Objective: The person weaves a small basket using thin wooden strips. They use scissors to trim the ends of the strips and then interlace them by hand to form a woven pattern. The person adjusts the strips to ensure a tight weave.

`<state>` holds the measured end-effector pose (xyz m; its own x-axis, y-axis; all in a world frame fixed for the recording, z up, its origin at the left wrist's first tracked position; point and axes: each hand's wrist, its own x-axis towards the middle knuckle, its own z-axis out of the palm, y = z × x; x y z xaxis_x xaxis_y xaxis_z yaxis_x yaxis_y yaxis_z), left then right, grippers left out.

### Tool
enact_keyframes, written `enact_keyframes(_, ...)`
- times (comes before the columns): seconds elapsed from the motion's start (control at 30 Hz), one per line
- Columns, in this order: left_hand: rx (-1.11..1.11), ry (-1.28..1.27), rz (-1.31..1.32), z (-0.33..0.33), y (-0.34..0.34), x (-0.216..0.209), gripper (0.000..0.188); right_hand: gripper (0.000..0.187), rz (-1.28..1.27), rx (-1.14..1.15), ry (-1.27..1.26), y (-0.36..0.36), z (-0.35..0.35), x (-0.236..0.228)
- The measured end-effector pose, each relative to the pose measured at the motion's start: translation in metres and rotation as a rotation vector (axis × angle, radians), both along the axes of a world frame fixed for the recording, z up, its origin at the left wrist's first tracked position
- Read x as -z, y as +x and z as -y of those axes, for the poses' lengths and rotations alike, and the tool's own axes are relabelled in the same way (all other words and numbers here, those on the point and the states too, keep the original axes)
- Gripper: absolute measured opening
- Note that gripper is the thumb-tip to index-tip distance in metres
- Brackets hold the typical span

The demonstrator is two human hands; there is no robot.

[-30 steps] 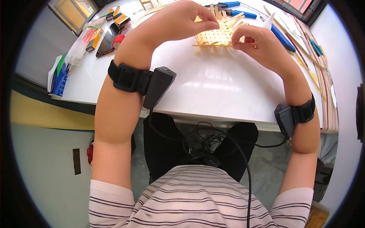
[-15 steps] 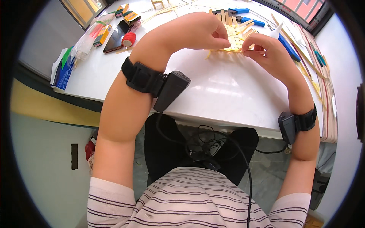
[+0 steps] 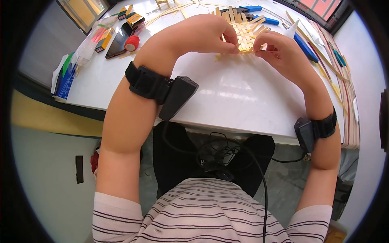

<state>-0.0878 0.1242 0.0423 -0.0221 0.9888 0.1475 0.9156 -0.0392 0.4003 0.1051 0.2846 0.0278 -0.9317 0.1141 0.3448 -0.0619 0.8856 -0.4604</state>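
A small woven piece of pale yellow flat strips (image 3: 245, 37) lies on the white table, its loose strip ends fanning out at the far side. My left hand (image 3: 219, 35) is at its near left part, thumb and fingers pinched together at the near edge. On the near right corner, my right hand (image 3: 275, 47) pinches the strips with curled fingers. Both hands close on the near edge of the weave, a short gap apart. The left hand covers part of the weave's left side.
Blue-handled pliers (image 3: 265, 20) lie behind the weave. A white-nozzled bottle (image 3: 291, 30) and a blue-handled tool (image 3: 306, 47) are right of my right hand. Left on the white table (image 3: 227, 93) are a phone (image 3: 118, 40), a red roll (image 3: 132, 43) and small boxes (image 3: 105, 39).
Both hands and the weave have shifted slightly left. The left hand's pinch has come down to the weave's near edge, and more of the woven middle shows between the hands.
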Motion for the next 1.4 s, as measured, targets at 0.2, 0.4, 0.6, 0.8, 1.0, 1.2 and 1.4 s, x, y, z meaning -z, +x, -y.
enact_keyframes(0.2,-0.020,-0.005,0.015,-0.001,-0.001,0.001,0.023,0.013,-0.008,0.025,0.053,-0.003,-0.005,0.004)
enact_keyframes(0.4,-0.053,-0.014,0.031,-0.001,0.006,0.000,0.022,0.019,-0.014,0.079,0.007,0.000,0.004,0.003)
enact_keyframes(0.6,-0.073,0.061,-0.082,-0.004,0.012,0.006,0.020,0.018,0.006,0.036,0.023,-0.001,-0.001,0.006)
enact_keyframes(0.8,0.066,0.230,-0.233,-0.010,0.008,0.015,0.015,0.012,0.010,0.008,0.099,-0.002,-0.003,0.007)
enact_keyframes(1.0,0.038,0.172,-0.144,-0.015,0.011,0.015,0.013,0.014,-0.016,0.004,0.113,-0.002,-0.003,0.009)
enact_keyframes(1.2,-0.004,0.165,-0.134,-0.014,0.013,0.016,0.013,0.016,0.000,0.096,0.119,0.002,0.000,0.001)
enact_keyframes(1.4,-0.026,0.131,-0.120,-0.015,0.013,0.013,0.015,0.015,-0.092,0.028,0.205,0.000,-0.008,0.010)
